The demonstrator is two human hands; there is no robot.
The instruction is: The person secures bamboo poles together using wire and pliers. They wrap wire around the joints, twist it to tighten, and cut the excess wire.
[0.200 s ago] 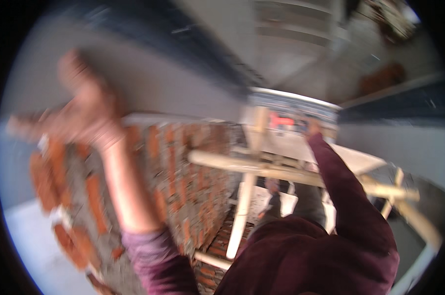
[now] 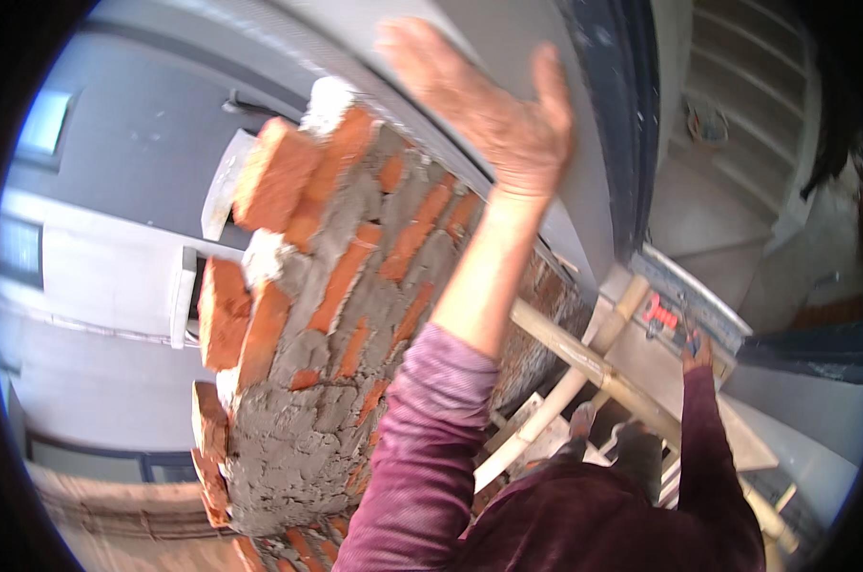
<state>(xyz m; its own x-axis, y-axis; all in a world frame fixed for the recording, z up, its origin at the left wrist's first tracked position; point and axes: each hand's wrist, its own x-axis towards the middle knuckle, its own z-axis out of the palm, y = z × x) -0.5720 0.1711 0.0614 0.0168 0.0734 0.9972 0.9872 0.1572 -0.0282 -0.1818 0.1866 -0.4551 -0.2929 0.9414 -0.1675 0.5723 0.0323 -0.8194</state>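
Observation:
My left hand [image 2: 513,124] is raised at the top middle, its fingers stretched out and the thumb apart, with nothing in it. It is in front of or against the smooth grey wall face [image 2: 594,191]; I cannot tell whether it touches. Below it rises a rough brick wall [image 2: 355,257] with grey mortar between its bricks. My right hand [image 2: 697,355] is small and far off at the right, over a pale board [image 2: 641,348]. Its fingers look closed around something dark. Close beside it lies a red and black object [image 2: 658,313], too small to name.
Wooden scaffold poles [image 2: 584,357] cross below me, by my feet [image 2: 582,419]. Broken red brick ends [image 2: 274,176] jut from the wall's left edge. Curved stairs [image 2: 746,86] are at the upper right, beside a dark blue frame [image 2: 613,105]. A grey building [image 2: 136,153] stands at the left.
The view has swung leftward, bringing more of the brick wall and the building outside into sight. My left hand, spread in both frames, now appears higher and nearer the middle.

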